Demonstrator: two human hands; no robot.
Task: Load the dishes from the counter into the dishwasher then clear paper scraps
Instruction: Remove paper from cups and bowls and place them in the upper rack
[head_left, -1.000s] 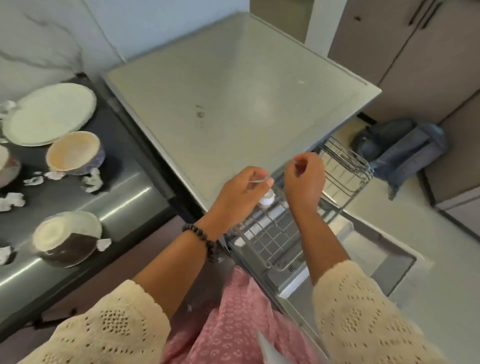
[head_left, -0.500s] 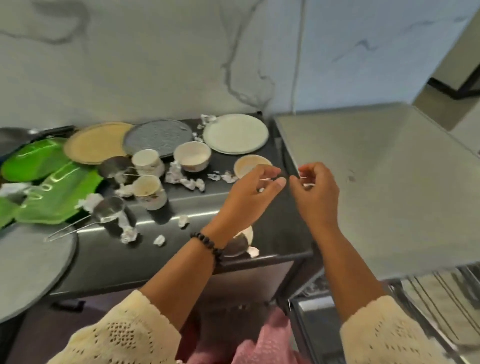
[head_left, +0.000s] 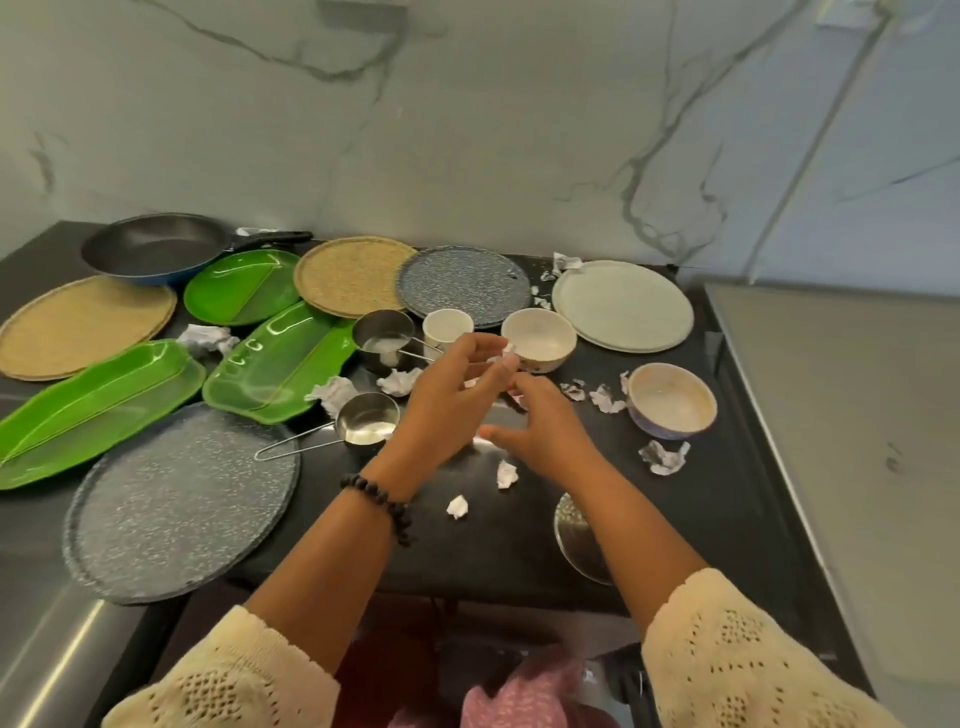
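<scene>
My gaze has swung from the dishwasher rack back to the dark steel counter (head_left: 675, 519): my left hand (head_left: 447, 405) and right hand (head_left: 540, 431) hover over it, fingers loosely spread, grasping nothing I can make out; white ceramic bowl (head_left: 538, 339) just beyond, crumpled paper scraps (head_left: 506, 474) beneath, open room toward the near edge

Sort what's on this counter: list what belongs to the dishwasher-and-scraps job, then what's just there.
Job:
frying pan
green trays
woven plates
speckled plates
cream plate
bowls
cup
measuring cups
paper scraps

Just there:
marble wall
grey surface on the right
bead bracelet
</scene>
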